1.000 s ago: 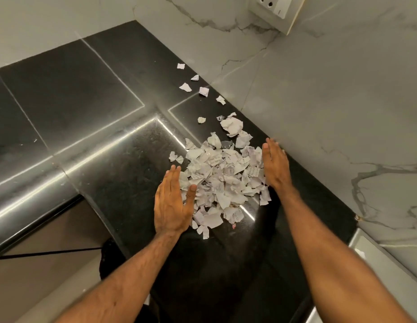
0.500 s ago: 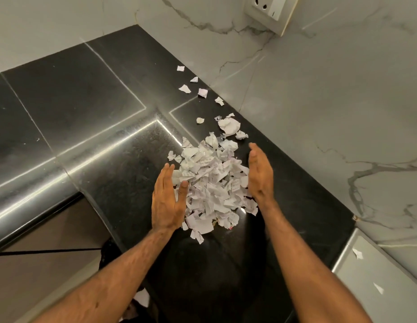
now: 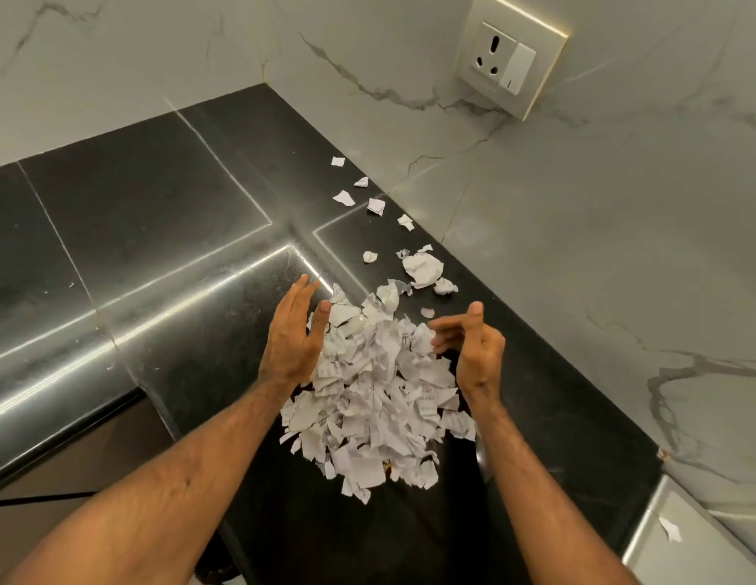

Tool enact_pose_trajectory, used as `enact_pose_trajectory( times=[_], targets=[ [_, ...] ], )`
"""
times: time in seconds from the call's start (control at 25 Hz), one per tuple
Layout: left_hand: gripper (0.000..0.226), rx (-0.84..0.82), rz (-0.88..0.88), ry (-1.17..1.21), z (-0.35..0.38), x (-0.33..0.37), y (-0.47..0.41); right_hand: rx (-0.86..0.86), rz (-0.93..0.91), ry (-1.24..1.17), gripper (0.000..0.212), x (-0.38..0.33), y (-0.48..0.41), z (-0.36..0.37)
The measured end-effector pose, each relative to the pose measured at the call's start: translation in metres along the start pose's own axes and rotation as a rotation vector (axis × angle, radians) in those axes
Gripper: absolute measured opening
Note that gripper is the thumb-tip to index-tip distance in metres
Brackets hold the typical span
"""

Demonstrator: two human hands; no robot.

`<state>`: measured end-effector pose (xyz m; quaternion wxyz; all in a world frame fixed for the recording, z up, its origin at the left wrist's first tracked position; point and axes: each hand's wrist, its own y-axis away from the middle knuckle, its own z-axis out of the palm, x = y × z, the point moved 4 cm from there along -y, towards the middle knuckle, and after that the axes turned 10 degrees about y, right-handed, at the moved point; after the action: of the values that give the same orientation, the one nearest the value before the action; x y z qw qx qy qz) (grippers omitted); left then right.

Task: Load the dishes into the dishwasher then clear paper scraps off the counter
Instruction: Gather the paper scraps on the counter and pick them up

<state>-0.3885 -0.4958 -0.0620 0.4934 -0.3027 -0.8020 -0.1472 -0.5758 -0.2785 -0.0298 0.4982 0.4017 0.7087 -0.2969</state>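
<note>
Step in hand, as I read it: gathering paper scraps for removal. No dishes or dishwasher in view. Pile (image 3: pixel 376 399) sits on the black counter (image 3: pixel 156 230), near its front edge, between both forearms. Left hand (image 3: pixel 289 344) is flat with fingers straight, palm turned to the pile's left side, touching it or just beside it. Right hand (image 3: pixel 479 352) is at the pile's right with thumb up and fingers loosely bent toward the top, slightly blurred; it pinches nothing I can see. Hands are apart with the pile between them, neither gripping.

To do it well: probably bring both palms in low against the counter and scoop under the pile so small bits don't slip out. Then squeeze lightly and lift in one go. The near fringe is thin and spread, likely to get missed, so sweep it inward first. Paper is light and should flutter if moved fast.

Around: a pale ledge (image 3: pixel 705 551) at near right holds one scrap (image 3: pixel 670 530), apart from the pile. Just past the hands lie a crumpled ball (image 3: pixel 422 268) and a few bits. Farther off, strays (image 3: pixel 376 206) run in a line along the wall (image 3: pixel 579 247) toward the corner, well apart from the pile, so they likely need a second pass. Socket (image 3: pixel 505 61) is high on the wall, no obstacle. Nothing blocks the hands. No bin in view, so can't tell where the load goes.
</note>
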Motion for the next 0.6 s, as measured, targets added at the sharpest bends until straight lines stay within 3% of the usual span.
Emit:
enact_pose_trajectory(
  times=[0.12, 0.36, 0.48, 0.6],
  targets=[
    [0.07, 0.031, 0.027, -0.049, 0.003, -0.011, -0.008, 0.052, -0.063, 0.136, 0.063, -0.013, -0.04, 0.005],
    [0.072, 0.029, 0.049, -0.105, 0.006, -0.01, -0.008, -0.287, -0.178, 0.528, 0.052, -0.002, -0.154, 0.043],
    [0.073, 0.019, 0.033, -0.106, 0.002, -0.011, -0.008, -0.399, -0.192, 0.647, 0.058, 0.008, -0.152, 0.07],
    [0.072, 0.019, 0.038, -0.102, 0.001, -0.011, -0.007, -0.48, -0.25, 0.619, 0.05, -0.012, -0.097, 0.084]
  ],
)
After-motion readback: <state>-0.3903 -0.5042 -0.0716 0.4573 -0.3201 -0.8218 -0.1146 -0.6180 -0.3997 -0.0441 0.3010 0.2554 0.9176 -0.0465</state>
